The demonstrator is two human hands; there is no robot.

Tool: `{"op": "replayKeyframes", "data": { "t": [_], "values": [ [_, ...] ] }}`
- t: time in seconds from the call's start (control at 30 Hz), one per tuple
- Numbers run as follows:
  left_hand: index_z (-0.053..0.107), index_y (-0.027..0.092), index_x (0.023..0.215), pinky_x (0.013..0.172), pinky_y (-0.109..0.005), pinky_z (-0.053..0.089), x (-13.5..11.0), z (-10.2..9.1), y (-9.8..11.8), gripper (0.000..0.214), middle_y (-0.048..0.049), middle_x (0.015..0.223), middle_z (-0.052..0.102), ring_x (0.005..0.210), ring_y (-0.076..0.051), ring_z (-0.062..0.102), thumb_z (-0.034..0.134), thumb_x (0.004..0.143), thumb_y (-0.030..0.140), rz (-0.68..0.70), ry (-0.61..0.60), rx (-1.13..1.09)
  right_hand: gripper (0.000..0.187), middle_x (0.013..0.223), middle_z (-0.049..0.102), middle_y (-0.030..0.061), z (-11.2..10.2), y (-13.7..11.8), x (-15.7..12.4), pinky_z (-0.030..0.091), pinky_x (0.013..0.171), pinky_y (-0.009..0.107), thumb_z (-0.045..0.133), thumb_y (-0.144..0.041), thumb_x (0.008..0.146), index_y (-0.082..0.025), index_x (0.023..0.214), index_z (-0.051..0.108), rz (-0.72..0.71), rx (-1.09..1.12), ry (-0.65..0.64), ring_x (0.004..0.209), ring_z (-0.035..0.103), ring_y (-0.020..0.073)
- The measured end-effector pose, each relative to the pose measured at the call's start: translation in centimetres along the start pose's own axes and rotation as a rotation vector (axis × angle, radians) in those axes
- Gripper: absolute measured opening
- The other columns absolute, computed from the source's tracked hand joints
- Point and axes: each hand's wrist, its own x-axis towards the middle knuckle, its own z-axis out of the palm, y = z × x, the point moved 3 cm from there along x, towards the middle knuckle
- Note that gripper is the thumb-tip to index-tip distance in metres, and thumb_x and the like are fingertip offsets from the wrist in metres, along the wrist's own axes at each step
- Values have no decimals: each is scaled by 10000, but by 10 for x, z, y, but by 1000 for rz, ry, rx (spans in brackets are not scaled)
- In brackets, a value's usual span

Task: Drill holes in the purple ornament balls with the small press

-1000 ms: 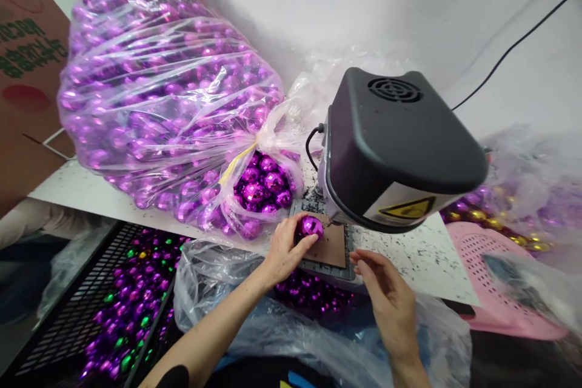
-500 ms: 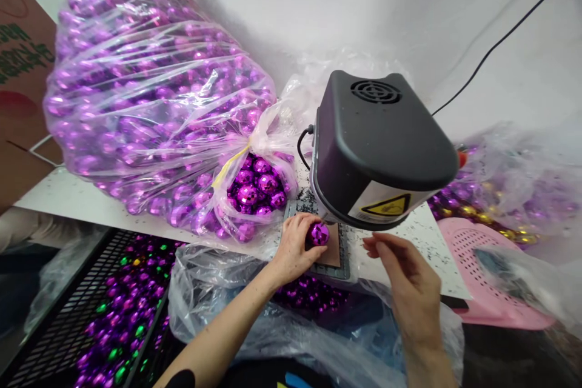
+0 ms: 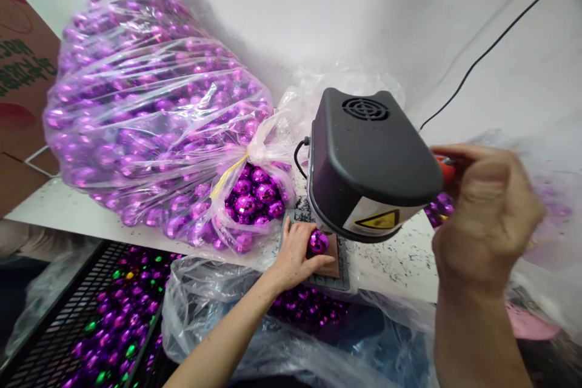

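My left hand point(image 3: 293, 257) is closed round a shiny purple faceted bauble point(image 3: 318, 242), with the thumb on its near side. The bauble sits at a brown pad point(image 3: 331, 265) on a grey metal base, under the front of a black press-like machine point(image 3: 373, 145) that has a yellow warning label point(image 3: 376, 219). At the machine's right side, my right hand point(image 3: 488, 212) is closed on a red lever handle point(image 3: 446, 170). Most of that handle is hidden by the fingers.
A big clear bag of purple baubles point(image 3: 154, 91) leans at left, its tied mouth showing loose baubles point(image 3: 257, 194). Below are a black crate point(image 3: 50, 315) of purple and green baubles and a plastic-lined opening point(image 3: 209, 297). A pink basket point(image 3: 530, 321) lies right; a cable point(image 3: 491, 51) runs behind.
My right hand has risen and moved right from in front of the machine to the red handle, now gripping it. My left hand stays on the bauble. The view has shifted slightly.
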Motion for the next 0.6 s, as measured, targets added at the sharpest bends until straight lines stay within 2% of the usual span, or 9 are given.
{"op": "replayKeyframes", "data": {
  "t": [0.1,0.2,0.3,0.43,0.6],
  "values": [
    [569,217,1229,1227,-604,197,2,3,0,407,-59,1112,667,1150,-272,577,726,884,363,-30,78,9,370,683,526,-27,12,-3,14,339,590,206,560,-451,945,-134,778,652,-9,-139,-124,640,452,27],
    [578,226,1231,1212,-615,239,2,7,0,387,-59,1101,671,1151,-278,580,702,880,332,-28,103,9,358,582,389,-59,15,-3,20,285,566,214,608,-404,890,-135,661,550,38,-242,-149,572,354,17],
    [600,238,1225,1195,-606,289,2,7,0,406,-64,1109,679,1148,-288,586,716,842,304,-29,105,0,331,565,368,-57,13,-4,20,280,564,219,576,-399,881,-145,670,557,25,-314,-132,558,334,26],
    [623,252,1226,1180,-587,335,4,7,2,442,-64,1127,684,1133,-293,596,718,795,241,-41,78,-14,252,575,419,-55,9,-3,15,277,569,212,585,-363,872,-157,726,584,-42,-432,-85,562,349,28],
    [630,243,1152,1164,-583,370,5,7,3,432,-61,1102,685,1118,-298,602,749,737,222,-81,66,-39,132,630,507,-50,-2,-5,-7,286,566,215,616,-273,886,-186,788,621,-178,-493,-17,572,386,29]
  ]
}}
